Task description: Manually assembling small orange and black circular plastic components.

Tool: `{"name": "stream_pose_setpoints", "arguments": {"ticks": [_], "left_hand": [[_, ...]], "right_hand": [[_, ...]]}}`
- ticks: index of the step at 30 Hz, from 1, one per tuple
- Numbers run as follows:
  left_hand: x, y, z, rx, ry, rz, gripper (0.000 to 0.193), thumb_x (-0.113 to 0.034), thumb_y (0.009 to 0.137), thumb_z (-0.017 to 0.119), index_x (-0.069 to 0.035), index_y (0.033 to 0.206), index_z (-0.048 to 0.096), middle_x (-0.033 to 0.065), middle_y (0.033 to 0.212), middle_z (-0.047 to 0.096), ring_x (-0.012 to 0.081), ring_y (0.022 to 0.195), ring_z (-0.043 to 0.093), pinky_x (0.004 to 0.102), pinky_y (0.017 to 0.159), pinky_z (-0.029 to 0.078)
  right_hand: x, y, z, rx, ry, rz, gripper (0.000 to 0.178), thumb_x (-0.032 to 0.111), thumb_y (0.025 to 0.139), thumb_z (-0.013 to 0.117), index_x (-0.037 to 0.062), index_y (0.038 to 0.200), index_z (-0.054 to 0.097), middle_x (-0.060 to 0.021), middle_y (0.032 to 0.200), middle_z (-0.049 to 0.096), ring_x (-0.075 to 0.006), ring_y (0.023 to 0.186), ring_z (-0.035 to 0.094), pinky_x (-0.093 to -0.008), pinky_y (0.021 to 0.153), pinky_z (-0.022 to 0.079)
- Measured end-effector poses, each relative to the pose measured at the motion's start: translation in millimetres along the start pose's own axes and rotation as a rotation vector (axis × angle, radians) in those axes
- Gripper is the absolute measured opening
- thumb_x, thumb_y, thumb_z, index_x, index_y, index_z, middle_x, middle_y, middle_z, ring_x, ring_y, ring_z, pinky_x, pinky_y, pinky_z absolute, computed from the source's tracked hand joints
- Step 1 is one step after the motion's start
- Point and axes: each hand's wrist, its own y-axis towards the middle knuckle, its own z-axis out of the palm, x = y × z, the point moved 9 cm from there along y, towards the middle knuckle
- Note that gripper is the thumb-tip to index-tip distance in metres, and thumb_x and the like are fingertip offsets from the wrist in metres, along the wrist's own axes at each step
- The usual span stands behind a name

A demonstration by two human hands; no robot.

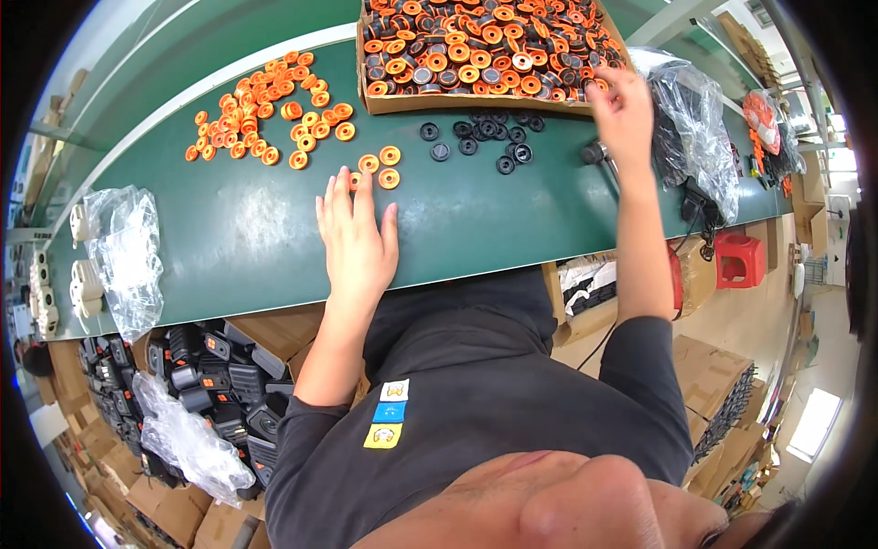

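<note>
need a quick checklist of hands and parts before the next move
1. Left hand at the nearest orange discs: ok, fingertips reach one.
2. Right hand holding a part: cannot tell, its fingers are curled by the box's right front corner.
3. Cardboard box stocked: ok, heaped.
4. Box contents all one colour: not ok, orange and black show together.
5. Loose orange discs apart from loose black discs: ok, visible gap between.

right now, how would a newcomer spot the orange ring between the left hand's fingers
Find the green table, then the left hand reaching over its front edge. Just ahead of it lie four orange rings, apart from the larger orange pile. Yours is the leftmost ring of the four, showing between two fingers.
</note>
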Motion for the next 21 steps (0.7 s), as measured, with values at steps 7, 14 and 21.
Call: {"name": "stream_pose_setpoints", "arguments": {"ticks": [7, 14, 21], "left_hand": [[-4, -2, -10, -0.022, -0.005, 0.048, 0.033, -0.006, 0.09, 0.064, -0.004, 0.123, 0.061, 0.0179, 0.126, 0.056, 0.035, 0.116, 0.054, 0.0479, 0.103, 0.04], [-28, -16, -15, 0.019, -0.464, 0.092, 0.025, -0.001, 0.088, 0.066, -0.002, 0.112, 0.064, 0.0137, 0.104, 0.061, 0.0274, 0.086, 0.061, 0.0372, 0.083, 0.05], [-85, -10, 19, 0.207, -0.879, 0.079, 0.033, 0.003, 0.088, 0.066, 0.002, 0.12, 0.06, 0.011, 0.109, 0.06, 0.0149, 0.089, 0.064, 0.0275, 0.082, 0.051]], "right_hand": [[94, -103, 54, 0.429, 0.233, 0.021, 0.033, 0.008, 0.08, 0.075, 0.0058, 0.113, 0.069, -0.011, 0.11, 0.059, -0.0266, 0.089, 0.064, -0.0379, 0.078, 0.054], [81, -103, 47, 0.317, 0.241, 0.153, 0.043, 0.005, 0.081, 0.071, 0.007, 0.123, 0.065, -0.0149, 0.117, 0.057, -0.0294, 0.092, 0.064, -0.0398, 0.079, 0.054], [82, -107, 51, 0.307, 0.147, -0.04, 0.035, 0.001, 0.086, 0.068, 0.0054, 0.121, 0.066, -0.0109, 0.109, 0.061, -0.022, 0.091, 0.063, -0.0315, 0.081, 0.053]]}}
